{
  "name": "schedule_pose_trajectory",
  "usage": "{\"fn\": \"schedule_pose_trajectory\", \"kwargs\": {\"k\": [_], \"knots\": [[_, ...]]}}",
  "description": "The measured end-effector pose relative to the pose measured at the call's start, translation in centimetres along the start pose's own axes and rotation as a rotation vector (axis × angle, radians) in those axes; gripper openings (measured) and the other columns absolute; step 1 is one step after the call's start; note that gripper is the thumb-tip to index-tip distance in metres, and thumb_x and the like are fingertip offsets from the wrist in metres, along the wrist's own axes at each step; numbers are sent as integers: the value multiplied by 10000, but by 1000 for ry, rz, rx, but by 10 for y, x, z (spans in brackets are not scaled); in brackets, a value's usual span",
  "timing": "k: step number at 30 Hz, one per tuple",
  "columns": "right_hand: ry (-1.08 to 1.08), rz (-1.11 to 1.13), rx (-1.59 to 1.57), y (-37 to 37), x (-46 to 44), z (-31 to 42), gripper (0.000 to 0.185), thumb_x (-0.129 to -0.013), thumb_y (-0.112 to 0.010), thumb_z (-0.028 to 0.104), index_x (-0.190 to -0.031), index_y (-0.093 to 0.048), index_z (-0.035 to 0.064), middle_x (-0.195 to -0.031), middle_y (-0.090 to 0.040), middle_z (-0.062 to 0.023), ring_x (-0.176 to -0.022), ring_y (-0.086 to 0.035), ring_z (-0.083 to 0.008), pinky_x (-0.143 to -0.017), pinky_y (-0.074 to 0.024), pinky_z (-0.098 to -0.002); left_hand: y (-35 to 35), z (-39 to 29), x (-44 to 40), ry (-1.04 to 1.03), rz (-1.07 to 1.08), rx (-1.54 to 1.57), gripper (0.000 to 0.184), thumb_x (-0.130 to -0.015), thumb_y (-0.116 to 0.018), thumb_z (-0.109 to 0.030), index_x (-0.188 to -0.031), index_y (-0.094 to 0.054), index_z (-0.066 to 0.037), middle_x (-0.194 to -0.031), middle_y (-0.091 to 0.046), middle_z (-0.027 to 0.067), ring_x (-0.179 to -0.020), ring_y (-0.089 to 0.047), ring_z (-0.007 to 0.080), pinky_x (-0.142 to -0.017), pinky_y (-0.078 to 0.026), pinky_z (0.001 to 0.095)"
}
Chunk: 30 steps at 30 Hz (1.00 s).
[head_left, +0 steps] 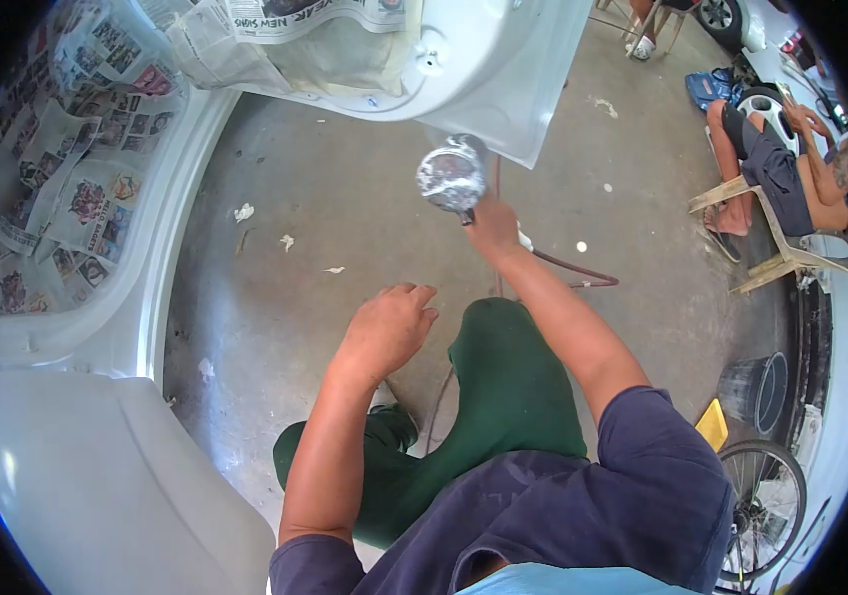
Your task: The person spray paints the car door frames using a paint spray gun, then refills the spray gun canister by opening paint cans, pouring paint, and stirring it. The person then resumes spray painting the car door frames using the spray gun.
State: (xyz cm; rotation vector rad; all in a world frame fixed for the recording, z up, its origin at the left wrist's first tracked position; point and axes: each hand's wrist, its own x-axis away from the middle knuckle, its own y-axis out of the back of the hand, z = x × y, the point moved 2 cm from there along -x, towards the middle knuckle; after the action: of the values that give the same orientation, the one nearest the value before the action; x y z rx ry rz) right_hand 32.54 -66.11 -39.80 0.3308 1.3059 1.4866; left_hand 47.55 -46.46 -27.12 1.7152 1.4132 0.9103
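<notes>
Your right hand (491, 226) is wrapped round the grip of the spray gun (451, 175), fingers folded in. The spray gun is in the air close by the door's lower corner, its foil-wrapped cup towards the camera; whether it touches the door (503, 94), you can't tell from here. Expect it to feel top-heavy, more so if there's liquid in the cup. The body looks hard, the foil thin, crinkly and easily torn, so take hold at the grip, not the cup. A soft, bendy hose (575, 266) loops on your side of the door and may drag on your wrist.

Your left hand (389, 325) holds nothing, its fingers loosely bent and a little apart, farther from the door than the right. Paper (320, 22) covers part of the door; more paper (92, 203) lines the car body left of it. Well to the door's right, a person (781, 178) sits on a chair (776, 243).
</notes>
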Motion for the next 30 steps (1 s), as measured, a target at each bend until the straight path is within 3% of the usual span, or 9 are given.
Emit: {"fn": "schedule_pose_trajectory", "kwargs": {"k": [2,6,15,17,19,24,26,30], "knots": [[109,-46,-123,-13,-8,13,379,-796,-647,132,-1151,-525,81,-1039,-610,-146,-807,-652,-362,-668,-525,-497,2,1,0,30,20,-2,293,-913,-584,-198,-1155,-641,-42,-1117,-658,174,-1064,-607,365,-900,-497,457],[106,41,-141,33,-10,44,364,-844,-620,161,-1186,-508,106,-1041,-626,-137,-817,-656,-373,-663,-529,-489,5,7,-3,48,4,1,296,-920,-561,-199,-1156,-642,-40,-1126,-658,186,-1064,-607,378,-901,-492,468],[-156,20,-198,252,-14,104,352,-935,-634,352,-1154,-531,97,-982,-656,-186,-867,-647,-403,-678,-488,-466,4,4,-26,23,118,34,305,-915,-545,-211,-1137,-635,-22,-1085,-657,217,-1028,-611,404,-886,-489,485],[-61,-212,-216,288,-12,117,356,-930,-649,352,-1157,-532,103,-920,-654,-180,-822,-645,-409,-665,-488,-452,4,5,-32,24,113,40,312,-916,-544,-218,-1143,-636,-25,-1093,-658,217,-1035,-611,404,-891,-487,486],[-48,-256,-256,308,-14,131,360,-928,-652,351,-1165,-534,106,-880,-648,-177,-800,-642,-412,-660,-487,-446,2,7,-35,26,123,34,318,-916,-544,-225,-1148,-636,-28,-1101,-658,216,-1043,-610,403,-896,-486,487],[-20,-280,-224,303,-20,135,365,-925,-653,353,-1175,-543,111,-812,-644,-182,-772,-639,-422,-651,-487,-440,4,11,-40,78,191,24,360,-918,-546,-247,-1184,-625,-17,-1151,-650,219,-1076,-607,400,-927,-481,478],[-118,-35,-216,289,-14,127,377,-919,-653,367,-1171,-549,107,-823,-647,-195,-785,-640,-420,-654,-485,-446,4,18,-40,63,172,21,369,-919,-546,-250,-1190,-623,-13,-1154,-648,223,-1082,-605,401,-932,-480,476],[-110,25,-245,270,7,95,383,-910,-657,376,-1156,-557,100,-831,-652,-206,-773,-630,-429,-636,-482,-448,11,30,-43,88,138,10,386,-922,-548,-268,-1199,-622,-10,-1155,-648,227,-1091,-604,399,-940,-476,467]]}}
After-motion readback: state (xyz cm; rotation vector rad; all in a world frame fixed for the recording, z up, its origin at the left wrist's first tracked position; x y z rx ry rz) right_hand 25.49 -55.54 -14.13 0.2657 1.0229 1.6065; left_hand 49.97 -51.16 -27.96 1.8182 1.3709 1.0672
